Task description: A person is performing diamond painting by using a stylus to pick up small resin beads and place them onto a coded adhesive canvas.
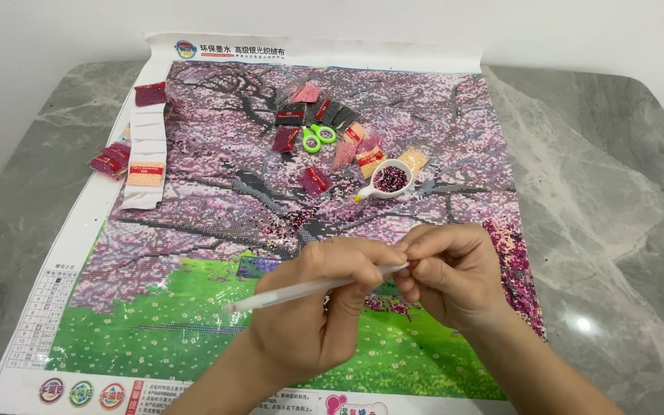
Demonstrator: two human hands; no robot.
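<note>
Both hands on a white pen over a diamond-painting canvas.

L hand [313, 307] closed round white pen [309, 289], held near-level above canvas [217, 207], w/ R hand [451, 273] fingertips pinching its tip end. Just beyond: white tray [388, 181] of dark beads, green scissors [318, 137], bead packets [309, 115]. All on grey marble tabletop [609, 200].

A small pair of green-handled scissors [318, 137] is laid among red, pink and dark bead packets [295, 114] on the canvas. A white oval tray of dark red beads [388, 181] is set nearby; a grey marble table [601, 200] is seen beneath
</note>
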